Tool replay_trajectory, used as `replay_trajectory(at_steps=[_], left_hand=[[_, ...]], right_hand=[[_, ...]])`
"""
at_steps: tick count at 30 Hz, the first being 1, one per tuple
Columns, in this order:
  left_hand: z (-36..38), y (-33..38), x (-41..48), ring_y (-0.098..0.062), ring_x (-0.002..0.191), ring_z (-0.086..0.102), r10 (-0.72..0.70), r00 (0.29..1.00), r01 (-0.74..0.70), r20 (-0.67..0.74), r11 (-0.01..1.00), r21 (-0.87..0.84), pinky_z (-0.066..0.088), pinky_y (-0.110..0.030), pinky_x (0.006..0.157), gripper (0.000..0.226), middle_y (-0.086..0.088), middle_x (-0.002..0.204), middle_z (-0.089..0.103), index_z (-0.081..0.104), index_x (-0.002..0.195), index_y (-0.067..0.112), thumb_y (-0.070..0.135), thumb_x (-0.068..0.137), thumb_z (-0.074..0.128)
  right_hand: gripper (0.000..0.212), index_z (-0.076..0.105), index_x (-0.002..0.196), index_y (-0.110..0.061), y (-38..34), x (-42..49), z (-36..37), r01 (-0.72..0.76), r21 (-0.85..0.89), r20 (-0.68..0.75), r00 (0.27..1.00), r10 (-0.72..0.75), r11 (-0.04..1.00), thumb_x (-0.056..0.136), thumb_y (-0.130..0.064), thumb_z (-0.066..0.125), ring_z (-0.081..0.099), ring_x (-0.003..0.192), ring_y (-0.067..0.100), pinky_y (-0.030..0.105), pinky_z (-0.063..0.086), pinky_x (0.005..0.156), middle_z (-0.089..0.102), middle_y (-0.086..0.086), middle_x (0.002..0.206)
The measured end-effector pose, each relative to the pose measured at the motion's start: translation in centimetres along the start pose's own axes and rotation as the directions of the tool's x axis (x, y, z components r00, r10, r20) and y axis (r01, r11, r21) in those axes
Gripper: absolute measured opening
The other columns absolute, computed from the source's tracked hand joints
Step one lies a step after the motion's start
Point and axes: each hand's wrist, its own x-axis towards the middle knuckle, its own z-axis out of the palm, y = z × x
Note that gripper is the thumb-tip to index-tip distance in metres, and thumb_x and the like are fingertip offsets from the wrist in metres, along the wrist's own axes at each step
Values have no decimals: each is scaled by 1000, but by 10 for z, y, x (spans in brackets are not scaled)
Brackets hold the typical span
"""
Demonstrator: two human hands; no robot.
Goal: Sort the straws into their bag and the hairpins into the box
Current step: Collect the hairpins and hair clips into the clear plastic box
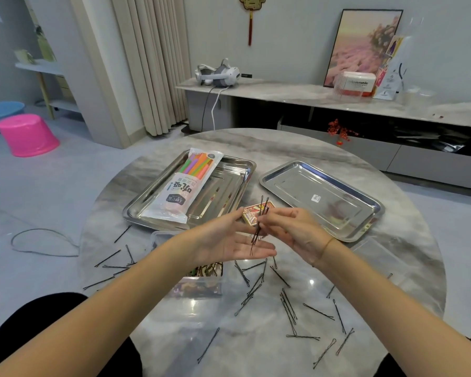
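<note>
Scattered hairpins (208,345) lie on the table (256,355), straws (199,165) sit bagged on a tray (229,191), and the right hand (294,227) pinches a bundle (259,227) over the spread left hand (229,240), so a slack pinch could spill pins outside the box (201,287).

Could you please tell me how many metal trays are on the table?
2. The left tray holds the straw bag; the right tray lies apart from it. None appears hidden.
</note>
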Motion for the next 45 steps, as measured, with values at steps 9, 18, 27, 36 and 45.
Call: replay_trajectory(at_steps=[9,18,27,36,45], left_hand=[[-5,-1,8,-1,37,27,-4,985,59,-171,947,315,17,-10,28,43,4,55,37,50,84,10,42,101,27],[-17,8,3,1,37,19,37,999,-11,-35,828,561,14,-11,34,36,12,47,27,42,74,15,33,103,29],[-49,29,-37,-4,55,50,236,946,56,-221,555,830,42,-14,50,24,3,70,56,61,97,9,15,101,38],[-75,21,-48,-16,99,62,377,890,148,-257,294,944,53,-36,89,19,-1,101,68,68,96,23,8,86,64],[-86,27,-57,-14,85,64,613,707,60,-352,444,894,52,-30,75,10,1,90,67,69,95,18,15,85,66]], right_hand=[[14,71,90,7,19,2,10,182,-366,84,983,-162,913,80,-3,70,61,63,13,19,52,62,67,16,74],[17,73,87,-1,20,6,2,157,-258,60,987,-146,953,71,-4,78,65,67,5,15,51,63,71,2,73],[17,72,99,-17,48,34,-26,57,-769,-1,996,-91,637,88,-25,63,63,93,15,33,52,90,70,-2,96],[36,61,124,-20,69,38,-20,232,-866,209,973,-100,443,88,-17,61,50,112,3,10,37,88,52,-11,130],[32,72,78,-17,87,-2,14,609,-766,552,788,-274,207,83,-40,50,51,78,4,20,45,71,60,-8,79]])
